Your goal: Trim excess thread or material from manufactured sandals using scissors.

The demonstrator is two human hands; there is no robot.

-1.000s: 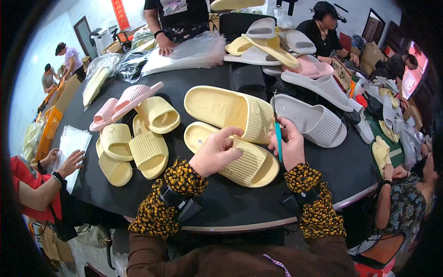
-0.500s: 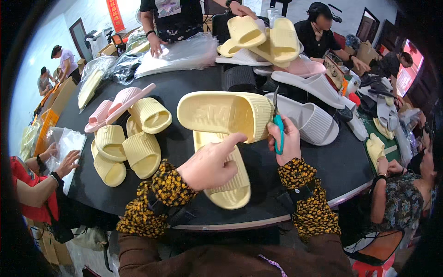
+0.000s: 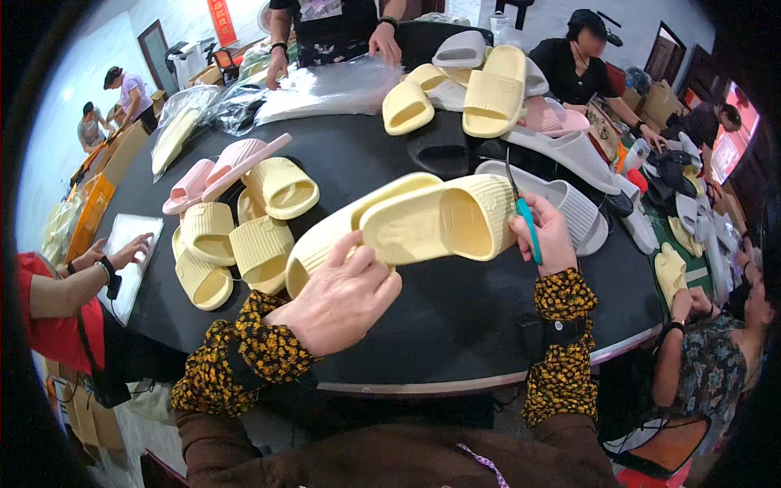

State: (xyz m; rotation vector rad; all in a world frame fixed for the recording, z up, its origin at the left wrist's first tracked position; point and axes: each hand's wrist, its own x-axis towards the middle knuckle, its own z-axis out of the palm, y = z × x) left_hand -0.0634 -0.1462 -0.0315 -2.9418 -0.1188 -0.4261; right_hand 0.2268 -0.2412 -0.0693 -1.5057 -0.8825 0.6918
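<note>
A pale yellow slide slipper [image 3: 411, 224] is held over the table, its toe opening to the right. My left hand [image 3: 342, 285] is closed on its heel end, the fingertips curled over the edge. Behind it and partly covered lies a second yellow slipper [image 3: 329, 232], slanting down to the left; whether my left hand grips that one too is hard to tell. My right hand [image 3: 549, 236] is closed around teal-handled scissors [image 3: 527, 224] with a thin dark blade pointing up. Its fingers also touch the front slipper's toe end.
Several yellow slippers [image 3: 262, 248] and a pink pair [image 3: 240, 167] lie left on the black table [image 3: 455, 325]. Grey slippers [image 3: 573, 215] and a yellow pile [image 3: 496, 93] stand beyond my right hand. Clear plastic bags [image 3: 325, 93] lie at the far side. Co-workers sit and stand around.
My left hand went from pointing over the slippers to gripping the front one's heel. Both slippers have turned and shifted, the rear one now slanting left. My right hand moved right with the scissors.
</note>
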